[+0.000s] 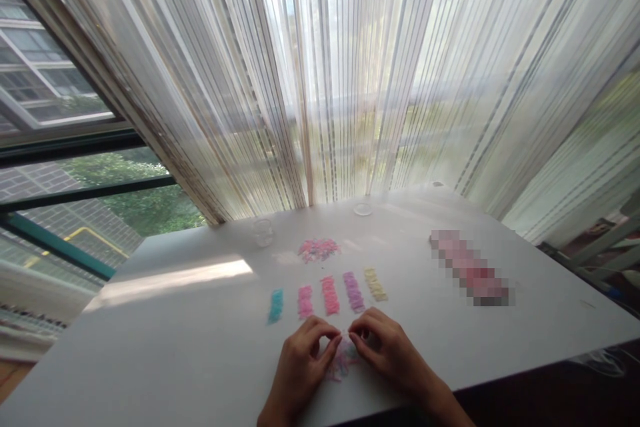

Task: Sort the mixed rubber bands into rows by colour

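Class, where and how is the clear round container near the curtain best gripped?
Grip the clear round container by opposite sides of its wall, probably bringing the left hand from the near side: it seems upright, rounded, and apart from the multicolored pile.

The head camera looks forward and down over the table (190, 347) toward curtains (240, 80).
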A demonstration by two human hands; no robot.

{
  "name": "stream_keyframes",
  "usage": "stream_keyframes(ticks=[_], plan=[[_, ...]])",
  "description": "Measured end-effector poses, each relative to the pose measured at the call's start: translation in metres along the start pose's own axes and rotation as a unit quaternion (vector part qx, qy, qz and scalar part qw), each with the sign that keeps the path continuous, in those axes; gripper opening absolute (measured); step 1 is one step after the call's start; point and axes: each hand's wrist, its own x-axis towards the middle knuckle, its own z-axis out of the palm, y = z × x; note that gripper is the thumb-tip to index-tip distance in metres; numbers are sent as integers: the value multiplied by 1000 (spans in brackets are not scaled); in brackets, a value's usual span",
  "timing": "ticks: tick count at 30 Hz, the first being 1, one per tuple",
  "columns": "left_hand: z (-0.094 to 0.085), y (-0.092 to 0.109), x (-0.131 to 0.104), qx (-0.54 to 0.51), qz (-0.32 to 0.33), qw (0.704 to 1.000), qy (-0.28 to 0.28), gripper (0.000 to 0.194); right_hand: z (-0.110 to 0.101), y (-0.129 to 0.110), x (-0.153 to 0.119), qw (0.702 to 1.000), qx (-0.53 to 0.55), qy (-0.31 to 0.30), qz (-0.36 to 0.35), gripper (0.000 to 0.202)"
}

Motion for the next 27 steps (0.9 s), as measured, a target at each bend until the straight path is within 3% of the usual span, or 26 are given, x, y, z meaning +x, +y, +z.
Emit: stream_keyframes(ticks=[6, 13, 16, 27], plan=[[2, 1, 0, 4, -1, 1000, -3, 18, -3, -4, 1, 999, -23, 24, -12, 11], [0, -2, -13, 10, 12, 999, 37, 26, -51, 26, 2, 990, -93, 104, 23, 15], [0, -6, -18, 17, 11, 998, 55, 29, -62, 38, 3, 988, -105, 103, 42, 20], [-2, -1, -19, 32, -14, 998, 48, 33, -53, 46, 0, 984, -125, 123, 41, 23]])
